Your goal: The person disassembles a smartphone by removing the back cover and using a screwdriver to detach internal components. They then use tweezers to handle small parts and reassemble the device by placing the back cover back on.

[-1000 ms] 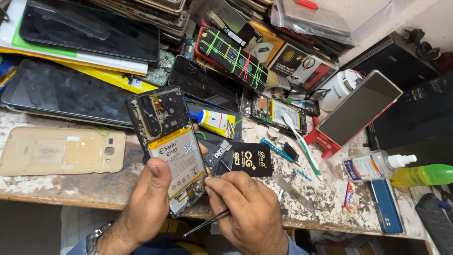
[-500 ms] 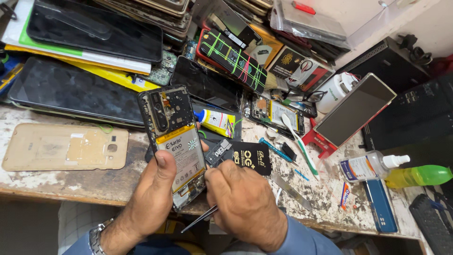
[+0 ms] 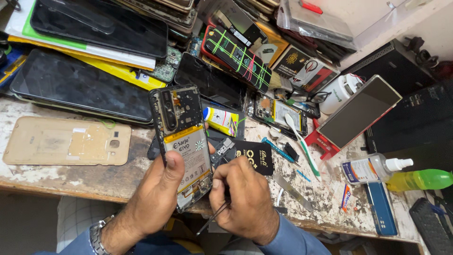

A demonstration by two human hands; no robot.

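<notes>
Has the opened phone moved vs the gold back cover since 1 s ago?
Yes. The opened phone in the left hand has shifted slightly right, away from the gold back cover lying on the bench.

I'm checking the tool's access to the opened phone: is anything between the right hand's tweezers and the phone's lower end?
Nothing visible does. The right hand holds the tweezers right beside the opened phone, which the left hand grips, thumb on its battery. The tweezers' tip is hidden.

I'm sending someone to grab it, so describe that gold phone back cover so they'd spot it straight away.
Start at the worn, paint-flecked workbench and go to its front left edge, left of the left hand holding the opened phone. The gold back cover lies flat there alone, the only pale gold piece beside the dark screens.
</notes>
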